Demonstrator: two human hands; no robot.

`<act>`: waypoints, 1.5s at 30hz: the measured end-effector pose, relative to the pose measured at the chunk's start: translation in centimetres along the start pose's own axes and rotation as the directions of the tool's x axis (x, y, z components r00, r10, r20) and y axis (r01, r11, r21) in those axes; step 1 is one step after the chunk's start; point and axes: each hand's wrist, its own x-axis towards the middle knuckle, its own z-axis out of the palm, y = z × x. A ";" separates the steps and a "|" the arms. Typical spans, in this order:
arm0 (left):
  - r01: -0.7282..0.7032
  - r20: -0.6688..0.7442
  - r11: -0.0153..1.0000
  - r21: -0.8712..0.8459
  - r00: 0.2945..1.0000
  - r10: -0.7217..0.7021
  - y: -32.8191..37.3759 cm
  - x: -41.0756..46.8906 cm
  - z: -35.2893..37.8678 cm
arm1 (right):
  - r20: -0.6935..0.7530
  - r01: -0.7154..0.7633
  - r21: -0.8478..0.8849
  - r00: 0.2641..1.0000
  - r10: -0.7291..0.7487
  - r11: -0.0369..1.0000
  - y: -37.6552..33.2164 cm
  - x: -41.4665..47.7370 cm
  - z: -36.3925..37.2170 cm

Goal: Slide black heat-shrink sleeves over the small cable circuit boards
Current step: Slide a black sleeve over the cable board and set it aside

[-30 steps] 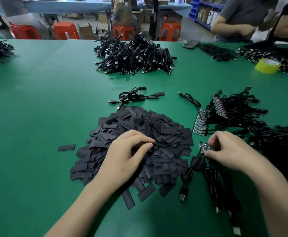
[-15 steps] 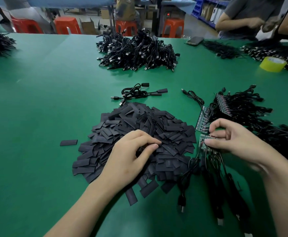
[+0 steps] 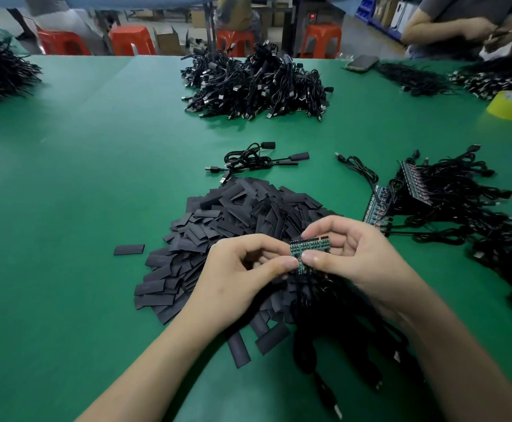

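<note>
I see a wide green table [image 3: 66, 178] in front of me. Behind it stand orange plastic stools [image 3: 131, 41] and a cardboard box [image 3: 169, 41] on the grey floor [image 3: 367, 41], with blue shelves [image 3: 370, 7] at far right.

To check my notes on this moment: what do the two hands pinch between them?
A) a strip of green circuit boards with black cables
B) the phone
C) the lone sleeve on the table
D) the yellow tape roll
A: the left hand and the right hand both pinch the strip of green circuit boards above the pile of sleeves.
</note>
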 end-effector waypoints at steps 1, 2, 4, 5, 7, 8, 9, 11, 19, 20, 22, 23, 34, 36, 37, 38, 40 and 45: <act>0.014 0.006 1.000 -0.021 1.000 -0.014 0.0 0.0 0.0 | -0.005 0.008 -0.002 1.000 -0.008 1.000 0.1 -0.2 0.1; 0.028 0.013 0.999 -0.032 1.000 -0.028 0.0 0.0 0.0 | -0.009 0.021 -0.014 1.000 -0.021 1.000 0.2 -0.3 0.2; 0.056 0.023 0.996 -0.063 0.998 -0.055 0.0 -0.1 0.0 | -0.014 0.059 -0.056 0.998 -0.060 0.997 0.3 -0.6 0.3; 0.069 0.020 0.994 -0.085 0.998 -0.067 0.1 -0.2 0.1 | -0.019 0.080 -0.079 0.996 -0.081 0.994 0.3 -0.7 0.4; 0.091 0.003 0.989 -0.117 0.996 -0.092 0.1 -0.1 0.1 | -0.028 0.116 -0.115 0.992 -0.120 0.987 0.4 -0.8 0.5; 0.102 0.000 0.986 -0.130 0.995 -0.103 0.2 -0.1 0.1 | -0.027 0.132 -0.128 0.990 -0.137 0.983 0.4 -0.7 0.6; 0.109 0.007 0.983 -0.146 0.994 -0.110 0.2 0.0 0.1 | -0.020 0.138 -0.122 0.990 -0.141 0.983 0.4 -0.7 0.6; 0.107 0.027 0.980 -0.168 0.994 -0.104 0.2 0.0 0.2 | 0.007 0.118 -0.041 0.993 -0.118 0.992 0.3 -0.7 0.7; 0.137 0.077 0.966 -0.219 0.990 -0.122 0.4 0.3 0.5 | 0.022 0.003 0.128 1.000 -0.006 0.992 1.0 -0.4 0.6; 0.137 0.085 0.966 -0.218 0.989 -0.121 0.4 0.3 0.4 | 0.027 0.000 0.136 1.000 -0.004 0.991 1.1 -0.3 0.6; 0.140 0.111 0.964 -0.226 0.987 -0.118 0.6 0.2 0.4 | 0.043 -0.014 0.171 0.999 0.006 0.985 1.3 -0.2 0.6; 0.141 0.131 0.963 -0.230 0.985 -0.113 0.7 0.2 0.4 | 0.052 -0.022 0.196 0.999 0.012 0.980 1.3 -0.1 0.6; 0.119 0.120 0.923 -0.367 0.990 -0.080 1.3 -0.2 -0.3 | 0.109 -0.094 0.187 0.991 0.074 0.978 -1.2 -1.6 -4.1; 0.126 0.123 0.926 -0.356 0.989 -0.088 1.3 -0.2 -0.3 | -0.028 -0.104 0.005 0.994 0.105 0.995 -1.8 -2.0 -6.2; 0.123 0.120 0.933 -0.339 0.989 -0.087 1.3 -0.2 -0.3 | -0.117 -0.131 -0.133 0.986 0.115 0.983 -1.8 -2.0 -7.1; 0.119 0.120 0.940 -0.320 0.989 -0.085 1.3 -0.1 -0.3 | -0.210 -0.173 -0.269 0.971 0.118 0.948 -1.6 -1.9 -7.9; 0.113 0.117 0.949 -0.293 0.990 -0.082 1.4 -0.1 -0.2 | -0.364 -0.276 -0.499 0.927 0.091 0.821 -0.8 -1.6 -9.0; 0.091 0.069 0.968 -0.235 0.995 -0.077 1.3 -0.1 -0.4 | -0.469 -0.398 -0.760 0.883 -0.009 0.514 0.4 -1.3 -8.6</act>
